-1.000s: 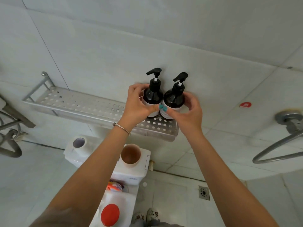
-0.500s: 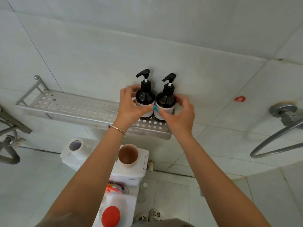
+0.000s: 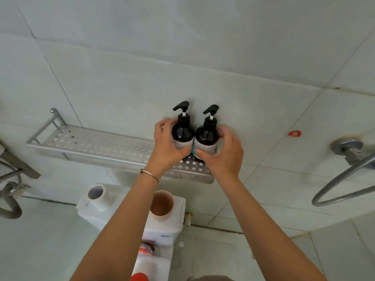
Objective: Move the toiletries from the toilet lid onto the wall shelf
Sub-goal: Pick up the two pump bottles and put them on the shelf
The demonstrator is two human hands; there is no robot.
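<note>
Hands [image 3: 168, 147] still gripping bottles [image 3: 182, 134], shelf [image 3: 97, 147]

I see one wide view from the head camera. It looks forward and down, close to the wall shelf [image 3: 97, 145], with the toilet tank [image 3: 162, 230] below.

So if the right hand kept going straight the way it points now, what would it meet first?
The right hand already grips the right pump bottle; pushed further, bottle and fingers would probably meet the tiled wall just behind, though depth is unclear.
</note>
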